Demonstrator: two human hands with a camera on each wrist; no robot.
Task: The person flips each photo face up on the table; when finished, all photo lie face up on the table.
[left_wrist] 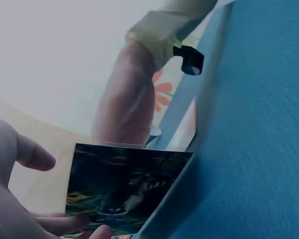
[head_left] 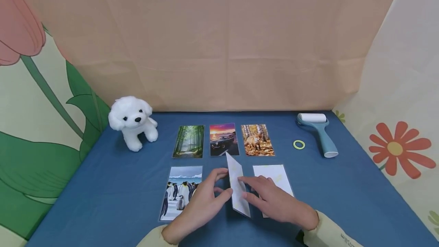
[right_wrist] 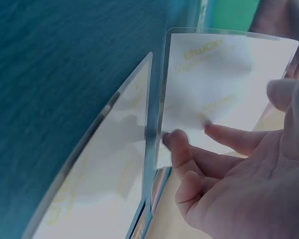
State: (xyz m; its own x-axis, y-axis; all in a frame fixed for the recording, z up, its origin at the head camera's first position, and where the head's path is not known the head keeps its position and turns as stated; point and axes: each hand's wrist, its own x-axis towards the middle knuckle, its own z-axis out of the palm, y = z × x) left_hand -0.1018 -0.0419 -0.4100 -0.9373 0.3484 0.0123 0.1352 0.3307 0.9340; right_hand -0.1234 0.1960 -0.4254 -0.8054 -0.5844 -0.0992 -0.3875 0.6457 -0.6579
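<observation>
A photo card (head_left: 237, 186) stands tilted on its edge between my two hands, its white back toward the right. Dark and shadowed, the picture side of this card (left_wrist: 129, 189) faces my left hand (head_left: 205, 197), whose fingertips and thumb rest against it. On the other side, my right hand (head_left: 274, 199) touches the white back with fingertips; faint yellow lettering shows there in the right wrist view. Partly under my right hand lies a second card (head_left: 272, 174), white side up. Left of my left hand is a penguin picture card (head_left: 181, 190), face up.
Behind lie a forest card (head_left: 189, 141), a car-at-sunset card (head_left: 223, 140) and a fox card (head_left: 257, 140), in a row. A white plush dog (head_left: 133, 121) stands at the back left. Back right are a light green ring (head_left: 299, 145) and a blue-handled lint roller (head_left: 320, 134).
</observation>
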